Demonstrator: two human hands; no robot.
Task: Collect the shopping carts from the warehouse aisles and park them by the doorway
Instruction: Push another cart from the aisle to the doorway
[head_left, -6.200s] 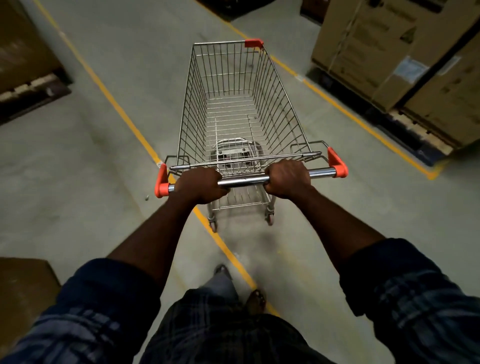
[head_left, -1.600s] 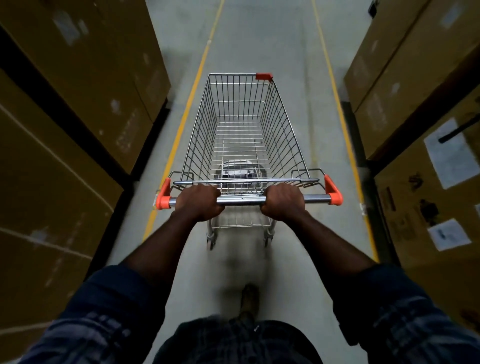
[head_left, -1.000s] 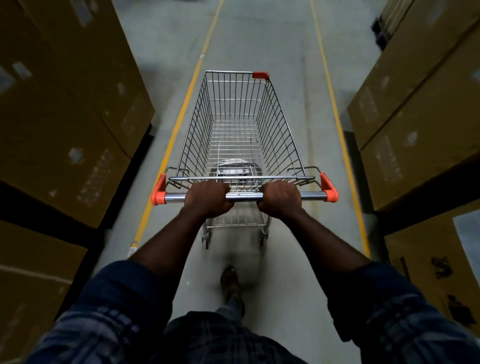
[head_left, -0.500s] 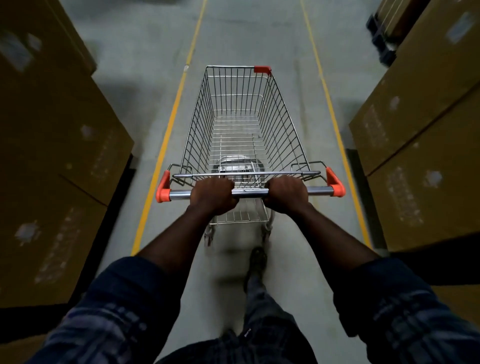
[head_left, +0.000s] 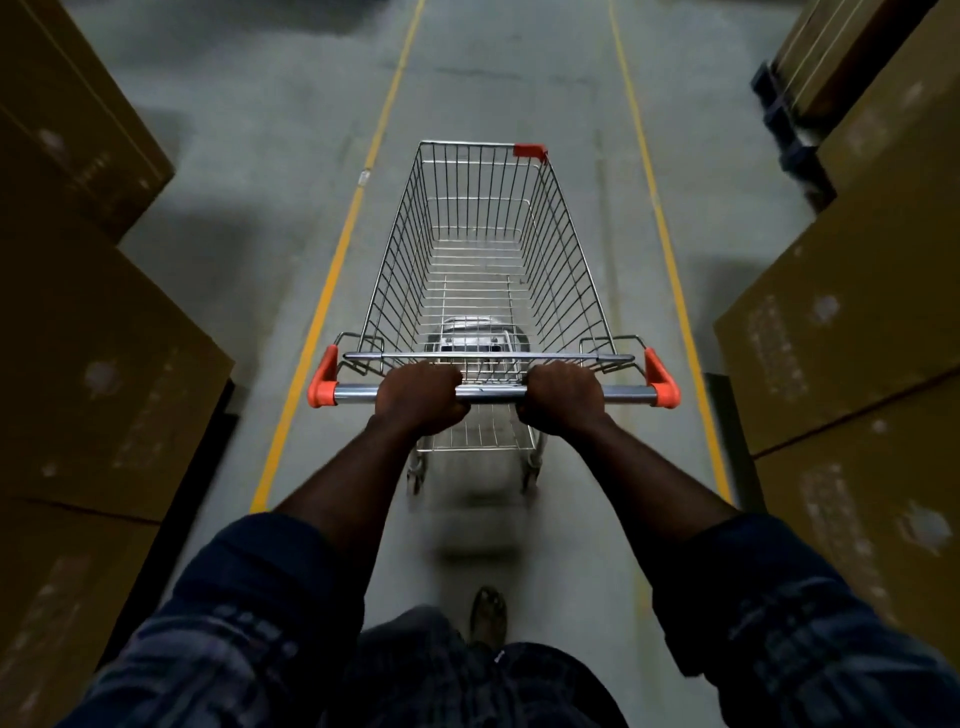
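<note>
Shopping cart (head_left: 483, 270) of silver wire stands in the middle of a warehouse aisle, on a grey concrete floor (head_left: 519, 78), pointing straight down the lane away from the person. It sits between two yellow lines (head_left: 332, 291) painted along the floor, nearer the left line than the right.

The person stands just behind it with both arms stretched forward. The left hand (head_left: 421, 397) and the right hand (head_left: 563, 397) are each wrapped tightly round the metal handle bar (head_left: 493, 393), knuckles up, a short stretch of bare bar between them. Orange caps (head_left: 322, 387) close off both ends of the bar, and a small orange tag (head_left: 530, 150) marks the far right corner of the basket.

Tall stacks of brown cardboard boxes (head_left: 93, 364) wall in the aisle on the left, and more boxes (head_left: 857, 322) stand along the right. Dark pallets (head_left: 784, 130) show at the far right, beside the boxes.

The sleeves (head_left: 249, 613) are dark plaid, pushed up to the elbows. One shoe (head_left: 488, 616) shows on the floor below the cart. The cart's wheels and the floor under them are blurred.
</note>
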